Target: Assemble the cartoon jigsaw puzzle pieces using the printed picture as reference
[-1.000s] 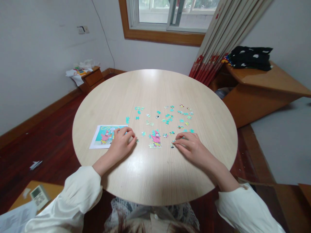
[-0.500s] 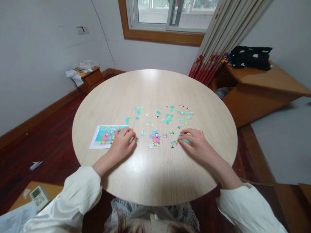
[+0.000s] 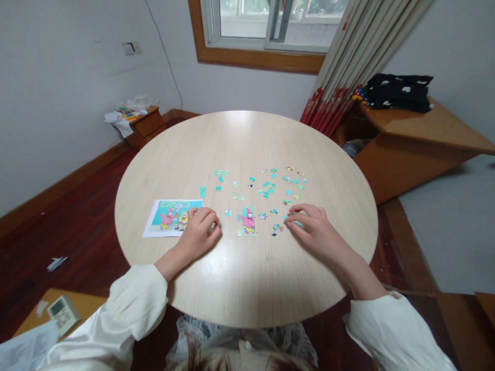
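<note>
A partly joined jigsaw puzzle (image 3: 248, 222) showing a pink starfish figure lies in front of me, between my hands. My left hand (image 3: 200, 229) is left of it, fingers curled in over the right edge of a printed reference picture (image 3: 162, 219). Whatever its fingertips hold, if anything, is hidden. To the right, my right hand (image 3: 312, 225) rests low over the table with its fingers apart. Teal puzzle pieces (image 3: 297, 223) show between its thumb and fingers. Just left of those fingertips lies a small cluster of joined pieces (image 3: 277, 228).
Loose teal and yellow puzzle pieces (image 3: 266, 189) are scattered beyond the joined section on the round wooden table (image 3: 240, 139). A teal strip of pieces (image 3: 203, 191) lies by the picture's top right corner. A remote control (image 3: 63, 314) lies on a lower surface at left.
My left hand has shifted slightly right and toward me, uncovering more of the printed picture. My right hand has barely moved, and the pieces look the same.
</note>
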Tool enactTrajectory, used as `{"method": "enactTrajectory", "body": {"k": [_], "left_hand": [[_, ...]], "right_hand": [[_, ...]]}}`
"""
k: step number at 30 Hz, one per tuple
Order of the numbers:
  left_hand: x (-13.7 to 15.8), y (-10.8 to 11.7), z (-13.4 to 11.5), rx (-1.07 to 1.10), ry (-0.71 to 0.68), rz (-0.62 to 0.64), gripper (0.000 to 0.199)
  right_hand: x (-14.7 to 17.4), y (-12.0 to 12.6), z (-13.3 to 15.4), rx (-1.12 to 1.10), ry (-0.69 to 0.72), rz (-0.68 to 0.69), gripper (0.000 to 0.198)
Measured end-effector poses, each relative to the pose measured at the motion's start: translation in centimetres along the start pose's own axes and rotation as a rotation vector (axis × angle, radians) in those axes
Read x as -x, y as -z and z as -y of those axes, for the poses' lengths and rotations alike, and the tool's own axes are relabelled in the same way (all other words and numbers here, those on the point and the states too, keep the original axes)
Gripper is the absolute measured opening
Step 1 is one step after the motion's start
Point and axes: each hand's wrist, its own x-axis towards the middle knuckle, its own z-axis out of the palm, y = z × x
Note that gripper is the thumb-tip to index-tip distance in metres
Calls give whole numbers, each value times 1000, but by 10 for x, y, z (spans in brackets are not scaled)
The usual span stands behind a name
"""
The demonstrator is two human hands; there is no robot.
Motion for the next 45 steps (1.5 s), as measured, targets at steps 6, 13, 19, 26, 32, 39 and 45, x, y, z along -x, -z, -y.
{"method": "enactTrajectory", "body": {"k": [6,13,19,26,32,39,45], "left_hand": [[1,-3,0,6,-19,-46,13],[1,-3,0,9,-3,-81,14],[1,-2,1,5,22,-71,13],[1,-4,4,73,22,-56,13],[1,-4,4,119,49,-50,12],[0,-2,4,118,43,-60,12],[1,-3,4,107,25,-75,13]], "right_hand": [[-1,-1,-7,-7,-23,-22,22],[-10,0,-18,-12,-132,-20,21],[-23,2,-41,-23,-185,27,22],[-48,-6,-67,33,-157,78,28],[-54,-13,-66,76,-145,121,26],[-53,-13,-67,66,-134,111,24],[-59,-5,-63,112,-120,174,23]]}}
